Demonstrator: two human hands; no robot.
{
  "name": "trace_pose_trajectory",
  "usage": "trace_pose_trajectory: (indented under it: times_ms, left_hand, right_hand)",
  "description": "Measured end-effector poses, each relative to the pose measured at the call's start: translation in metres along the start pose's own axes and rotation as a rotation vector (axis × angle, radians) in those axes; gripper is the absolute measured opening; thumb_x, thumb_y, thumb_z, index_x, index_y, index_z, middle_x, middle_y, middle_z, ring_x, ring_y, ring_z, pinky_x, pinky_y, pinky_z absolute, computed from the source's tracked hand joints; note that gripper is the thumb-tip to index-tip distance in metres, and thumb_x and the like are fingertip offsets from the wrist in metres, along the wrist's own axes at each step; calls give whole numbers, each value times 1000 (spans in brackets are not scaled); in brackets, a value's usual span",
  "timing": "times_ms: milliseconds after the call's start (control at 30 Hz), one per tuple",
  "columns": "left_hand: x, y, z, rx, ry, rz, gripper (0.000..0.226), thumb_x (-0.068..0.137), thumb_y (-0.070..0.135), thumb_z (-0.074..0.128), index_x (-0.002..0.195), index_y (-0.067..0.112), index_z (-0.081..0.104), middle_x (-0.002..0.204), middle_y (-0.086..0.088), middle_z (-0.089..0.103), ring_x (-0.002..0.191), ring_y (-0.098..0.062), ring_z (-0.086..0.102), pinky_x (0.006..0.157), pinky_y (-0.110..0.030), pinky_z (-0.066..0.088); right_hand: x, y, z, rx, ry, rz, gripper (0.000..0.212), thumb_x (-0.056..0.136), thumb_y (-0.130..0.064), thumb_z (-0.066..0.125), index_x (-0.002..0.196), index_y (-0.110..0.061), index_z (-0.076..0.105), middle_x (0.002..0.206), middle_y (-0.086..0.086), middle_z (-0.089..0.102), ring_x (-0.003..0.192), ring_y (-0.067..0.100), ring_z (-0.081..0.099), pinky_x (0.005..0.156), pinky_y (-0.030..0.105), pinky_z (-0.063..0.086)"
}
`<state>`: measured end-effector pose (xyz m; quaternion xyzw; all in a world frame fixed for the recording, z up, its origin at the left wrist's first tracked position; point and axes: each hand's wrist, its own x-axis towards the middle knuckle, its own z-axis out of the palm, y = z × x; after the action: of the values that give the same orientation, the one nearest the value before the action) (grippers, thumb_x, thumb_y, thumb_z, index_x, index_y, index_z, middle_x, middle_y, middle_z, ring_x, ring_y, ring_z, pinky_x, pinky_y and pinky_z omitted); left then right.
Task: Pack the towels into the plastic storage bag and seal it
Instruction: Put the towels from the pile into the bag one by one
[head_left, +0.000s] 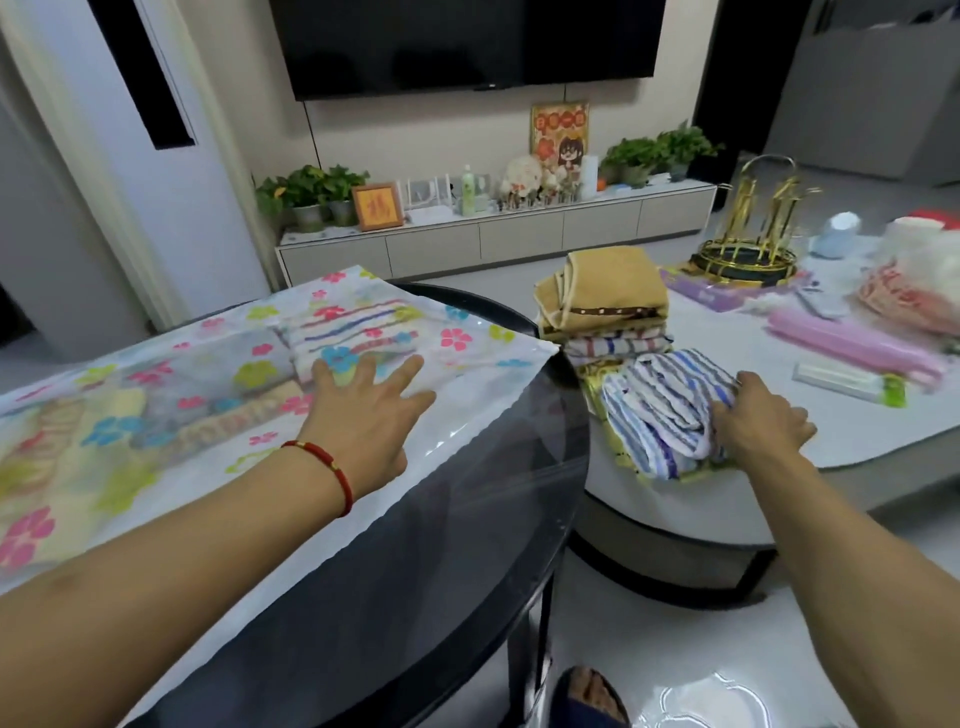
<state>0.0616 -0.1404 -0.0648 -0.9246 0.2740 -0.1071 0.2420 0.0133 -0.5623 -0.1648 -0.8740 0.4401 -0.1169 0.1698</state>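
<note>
A flower-printed plastic storage bag (218, 374) lies flat on the dark round glass table (467, 519), with folded towels showing through it. My left hand (363, 410) rests on the bag near its open right end, fingers spread and straight. On the lower white table to the right lies a blue-and-white striped towel (660, 400) on top of a yellow one. My right hand (758, 421) grips the striped towel at its right side. Behind it stands a stack of folded towels (608, 306) topped by a tan one.
The white table (779, 374) also holds a gold rack (748, 244), a pink roll (852, 348), a purple box and plastic bags at the far right. A TV cabinet with plants stands at the back. My foot (587, 696) shows at the bottom.
</note>
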Motion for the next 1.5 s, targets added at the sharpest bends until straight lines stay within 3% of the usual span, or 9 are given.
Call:
trace_pose_trajectory:
  times_ms: [200, 467, 600, 733, 833, 1000, 1300, 1400, 1500]
  left_hand:
    - [6, -3, -8, 9, 18, -31, 76, 91, 41, 56, 154, 29, 15, 166, 5, 5, 144, -39, 23, 105, -71, 31]
    - [7, -37, -50, -82, 59, -82, 87, 85, 38, 63, 154, 24, 13, 165, 10, 1, 139, -39, 30, 98, -72, 37]
    - [12, -62, -68, -216, 43, -50, 101, 78, 40, 73, 156, 29, 11, 166, 11, 2, 142, -33, 31, 100, -69, 40]
    - [16, -75, -71, -368, -47, 75, 112, 71, 37, 77, 158, 23, 8, 166, 8, -2, 150, -22, 18, 112, -49, 38]
    - [17, -86, -80, -470, -39, 81, 104, 74, 31, 70, 158, 19, 10, 167, 4, 0, 151, -20, 18, 119, -39, 29]
    - [10, -93, -80, -326, -80, 78, 110, 72, 48, 75, 157, 30, 8, 166, 14, -3, 149, -27, 19, 112, -56, 35]
    - [4, -71, -55, -233, 10, -45, 114, 73, 59, 75, 155, 33, -1, 166, 3, -12, 147, -41, 16, 105, -75, 28]
    - [5, -60, -49, -293, 74, -87, 105, 77, 56, 71, 154, 34, 4, 166, 2, -5, 143, -40, 25, 103, -71, 34]
    - [6, -48, -44, -319, 106, -98, 96, 80, 51, 68, 153, 36, 8, 166, 2, -1, 142, -40, 28, 102, -68, 39]
  right_hand:
    - [0, -11, -25, 176, -165, -38, 33, 85, -27, 78, 86, -2, 56, 93, 23, 69, 82, 39, 65, 71, 43, 52]
    - [-72, -53, -100, 920, -588, -238, 43, 92, 1, 61, 132, -10, 51, 119, 20, 71, 92, 35, 77, 69, 44, 64]
    - [-123, -100, -116, 1122, -1073, -413, 40, 85, -7, 64, 121, -23, 75, 119, 16, 77, 100, 39, 76, 70, 43, 65]
    - [-170, -171, -64, 1091, -1313, -254, 30, 81, -5, 61, 102, -5, 82, 106, 20, 79, 82, 34, 79, 62, 39, 64]
    - [-191, -223, -15, 1228, -1128, -193, 32, 93, 6, 52, 119, -6, 65, 94, 12, 81, 78, 26, 79, 58, 33, 62]
    - [-193, -247, 49, 1256, -891, -13, 43, 97, 2, 60, 139, -2, 53, 134, 23, 65, 110, 35, 69, 86, 49, 62]
    - [-170, -195, 16, 593, -630, -506, 15, 86, -19, 62, 83, -11, 74, 67, 6, 77, 50, 20, 72, 44, 28, 55]
    - [-142, -148, -1, 564, -336, -557, 17, 84, -26, 63, 72, -18, 72, 58, 0, 71, 51, 18, 67, 47, 26, 47]
    - [-98, -87, -1, 348, -67, -410, 11, 90, -26, 61, 91, -22, 71, 85, 2, 73, 73, 23, 68, 57, 31, 48]
